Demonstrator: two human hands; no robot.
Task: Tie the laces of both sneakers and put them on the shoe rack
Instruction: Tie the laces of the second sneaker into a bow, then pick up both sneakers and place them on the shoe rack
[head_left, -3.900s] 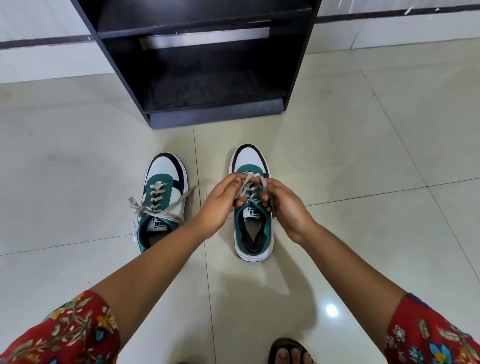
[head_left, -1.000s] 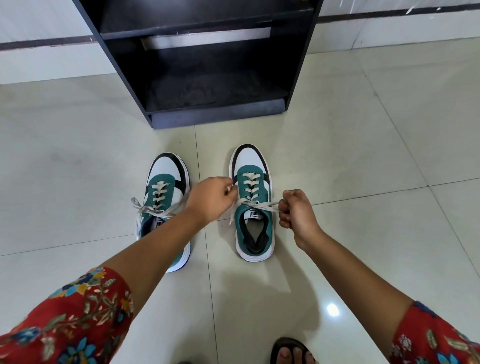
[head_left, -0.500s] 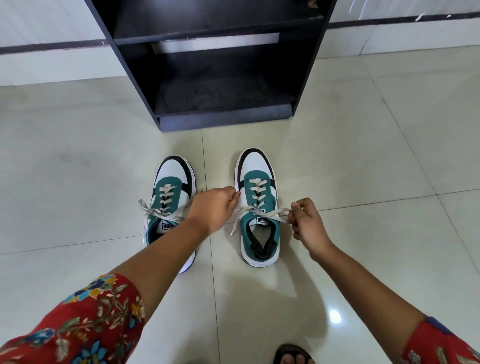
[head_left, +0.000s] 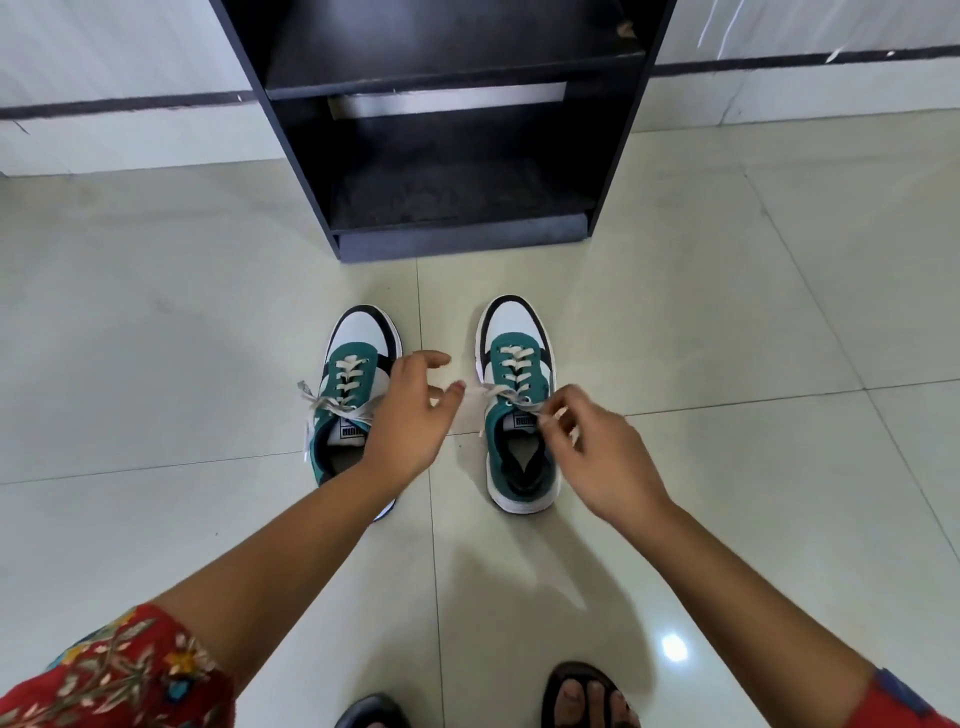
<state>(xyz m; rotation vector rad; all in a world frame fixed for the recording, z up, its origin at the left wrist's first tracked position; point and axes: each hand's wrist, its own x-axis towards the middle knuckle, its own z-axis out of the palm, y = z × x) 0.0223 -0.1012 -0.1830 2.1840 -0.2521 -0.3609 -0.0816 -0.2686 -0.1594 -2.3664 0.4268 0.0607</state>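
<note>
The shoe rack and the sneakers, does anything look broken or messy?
A bit. The shoe rack has a chipped spot on its upper shelf's right edge. The left sneaker has loose lace ends trailing off its side, and the right sneaker shows no bow yet. Nothing is spilled.

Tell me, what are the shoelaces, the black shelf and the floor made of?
The shoelaces look like flat woven cloth, cream and matt; they flop softly. The black shelf seems to be painted or laminated board: flat panels, dull finish, a chipped edge. It could be wood. The floor looks like glazed ceramic tile, pale and glossy: thin joint lines cross it and a lamp glints in it.
</note>
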